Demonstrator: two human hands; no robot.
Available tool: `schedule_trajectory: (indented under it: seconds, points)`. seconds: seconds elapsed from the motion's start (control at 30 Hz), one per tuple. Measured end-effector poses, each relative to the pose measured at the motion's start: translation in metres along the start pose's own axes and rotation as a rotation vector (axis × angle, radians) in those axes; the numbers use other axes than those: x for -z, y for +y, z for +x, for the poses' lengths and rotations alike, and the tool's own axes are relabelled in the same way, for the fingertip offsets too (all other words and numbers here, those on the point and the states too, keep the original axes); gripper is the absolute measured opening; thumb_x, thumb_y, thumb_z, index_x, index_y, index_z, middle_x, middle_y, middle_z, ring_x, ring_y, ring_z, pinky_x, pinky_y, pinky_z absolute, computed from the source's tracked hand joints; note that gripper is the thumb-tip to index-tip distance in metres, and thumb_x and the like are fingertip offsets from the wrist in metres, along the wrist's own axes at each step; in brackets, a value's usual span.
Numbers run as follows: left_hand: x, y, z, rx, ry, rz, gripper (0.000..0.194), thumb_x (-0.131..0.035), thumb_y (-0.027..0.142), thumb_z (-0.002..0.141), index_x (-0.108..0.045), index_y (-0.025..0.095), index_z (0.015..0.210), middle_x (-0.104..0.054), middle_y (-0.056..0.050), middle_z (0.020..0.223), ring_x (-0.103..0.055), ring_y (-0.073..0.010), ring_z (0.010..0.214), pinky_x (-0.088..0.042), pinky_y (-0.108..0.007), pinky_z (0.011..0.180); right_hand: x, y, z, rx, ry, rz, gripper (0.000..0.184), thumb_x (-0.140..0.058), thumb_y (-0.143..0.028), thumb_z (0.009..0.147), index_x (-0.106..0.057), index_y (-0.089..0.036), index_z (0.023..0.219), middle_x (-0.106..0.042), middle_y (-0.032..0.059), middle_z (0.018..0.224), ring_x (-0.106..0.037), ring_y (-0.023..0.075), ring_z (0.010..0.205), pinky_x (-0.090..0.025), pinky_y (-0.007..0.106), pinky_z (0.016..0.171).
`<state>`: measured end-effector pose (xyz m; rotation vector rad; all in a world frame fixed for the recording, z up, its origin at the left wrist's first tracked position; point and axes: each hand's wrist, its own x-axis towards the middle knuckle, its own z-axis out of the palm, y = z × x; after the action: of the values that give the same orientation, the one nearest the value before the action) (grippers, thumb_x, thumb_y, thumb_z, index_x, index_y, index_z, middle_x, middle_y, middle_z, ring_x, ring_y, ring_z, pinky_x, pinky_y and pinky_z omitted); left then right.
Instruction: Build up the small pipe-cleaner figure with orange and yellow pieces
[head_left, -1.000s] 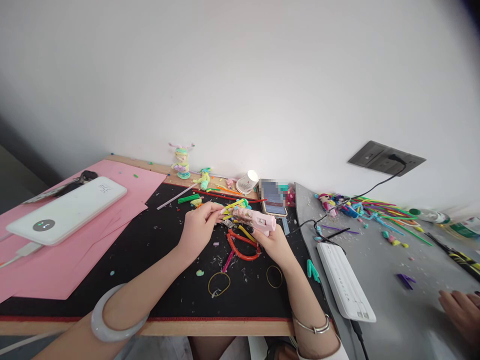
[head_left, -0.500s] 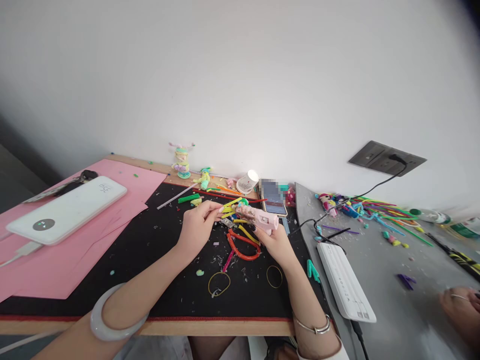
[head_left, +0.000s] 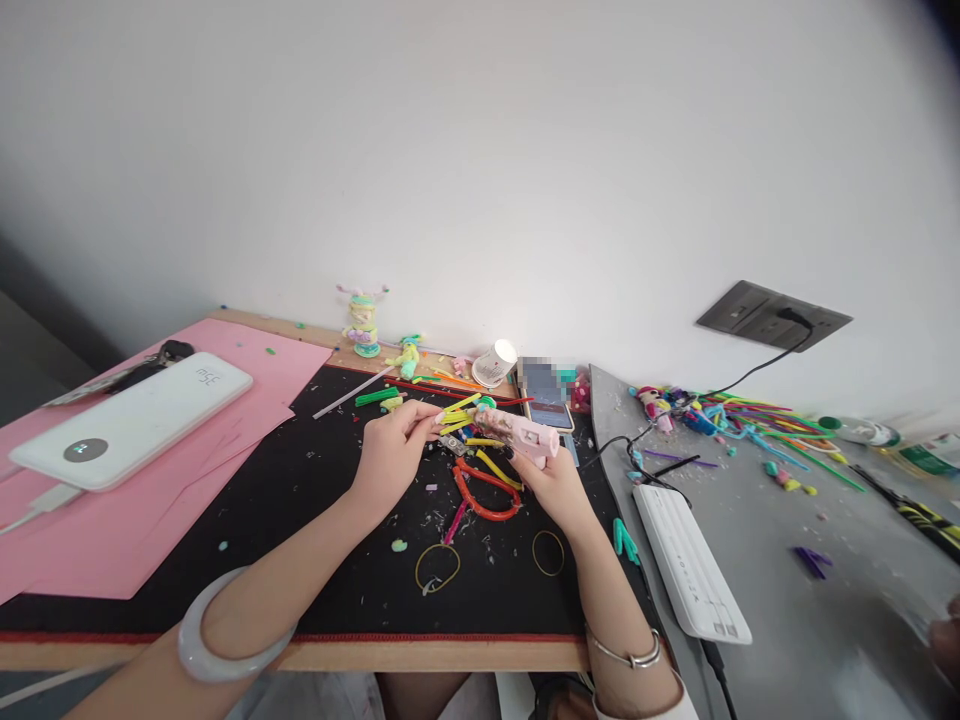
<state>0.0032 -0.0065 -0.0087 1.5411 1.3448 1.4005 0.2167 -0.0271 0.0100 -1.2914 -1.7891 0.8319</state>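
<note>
My left hand (head_left: 394, 450) is closed in a pinch on a small bundle of yellow fuzzy sticks (head_left: 455, 416) above the black mat (head_left: 300, 500). My right hand (head_left: 551, 480) grips a pink glue gun (head_left: 525, 434) whose tip points left at that bundle. Below the hands lie an orange bent stick (head_left: 484, 495), more yellow pieces and two thin wire rings (head_left: 437, 567). A pale bangle (head_left: 225, 640) is on my left wrist and a silver bracelet (head_left: 626, 652) on my right.
A white power bank (head_left: 127, 420) rests on pink paper (head_left: 112, 500) at left. Small fuzzy figures (head_left: 364, 320), a paper cup (head_left: 496, 362) and a phone (head_left: 546, 395) stand along the wall. At right are a white power strip (head_left: 690, 560), coloured sticks (head_left: 750, 420) and another person's hand (head_left: 946, 640).
The glue gun has moved slightly up and right beside the yellow bundle. The other person's hand at the right edge has drawn back almost out of view.
</note>
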Motion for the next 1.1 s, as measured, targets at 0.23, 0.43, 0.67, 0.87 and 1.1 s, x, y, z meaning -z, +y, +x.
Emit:
schedule_trajectory:
  seconds: [0.23, 0.43, 0.67, 0.87, 1.1]
  points:
    - [0.0008, 0.002, 0.0007, -0.014, 0.003, 0.013, 0.014, -0.053, 0.026, 0.08, -0.064, 0.018, 0.081, -0.071, -0.002, 0.079, -0.069, -0.0175, 0.071, -0.057, -0.028, 0.069, 0.0022, 0.0022, -0.0002, -0.016, 0.025, -0.036, 0.04, -0.054, -0.027, 0.081, -0.061, -0.015, 0.119, -0.067, 0.0088, 0.111, -0.061, 0.0256, 0.099, -0.047, 0.036, 0.087]
    - [0.0005, 0.0025, 0.0013, -0.015, -0.002, 0.021, 0.014, -0.052, 0.027, 0.08, -0.063, 0.018, 0.081, -0.071, -0.003, 0.079, -0.07, -0.0179, 0.071, -0.057, -0.029, 0.07, 0.0036, 0.003, -0.0002, -0.063, 0.038, -0.076, 0.039, -0.054, -0.027, 0.08, -0.062, -0.013, 0.116, -0.069, 0.0084, 0.105, -0.063, 0.0245, 0.09, -0.049, 0.035, 0.081]
    - [0.0007, 0.0014, 0.001, -0.003, -0.001, 0.019, 0.015, -0.052, 0.027, 0.08, -0.063, 0.018, 0.082, -0.07, -0.003, 0.08, -0.07, -0.018, 0.071, -0.057, -0.028, 0.069, 0.0055, 0.0028, -0.0001, -0.005, 0.044, -0.075, 0.04, -0.054, -0.027, 0.082, -0.061, -0.018, 0.12, -0.066, 0.0079, 0.114, -0.061, 0.0258, 0.103, -0.046, 0.037, 0.09]
    - [0.0016, 0.0023, 0.0013, 0.009, 0.01, 0.018, 0.013, -0.052, 0.025, 0.08, -0.063, 0.018, 0.082, -0.07, -0.004, 0.08, -0.07, -0.0179, 0.071, -0.057, -0.028, 0.069, 0.007, -0.0012, -0.0005, 0.046, 0.043, -0.054, 0.039, -0.052, -0.027, 0.084, -0.059, -0.021, 0.122, -0.061, 0.0054, 0.123, -0.055, 0.0262, 0.114, -0.041, 0.039, 0.098]
    - [-0.0001, 0.0003, 0.0015, -0.007, 0.004, 0.006, 0.015, -0.053, 0.028, 0.08, -0.064, 0.018, 0.082, -0.071, -0.004, 0.079, -0.07, -0.0188, 0.072, -0.058, -0.031, 0.072, 0.0021, 0.0066, -0.001, 0.009, 0.027, -0.063, 0.038, -0.054, -0.026, 0.082, -0.062, -0.016, 0.117, -0.065, 0.0091, 0.115, -0.06, 0.0259, 0.105, -0.044, 0.039, 0.094]
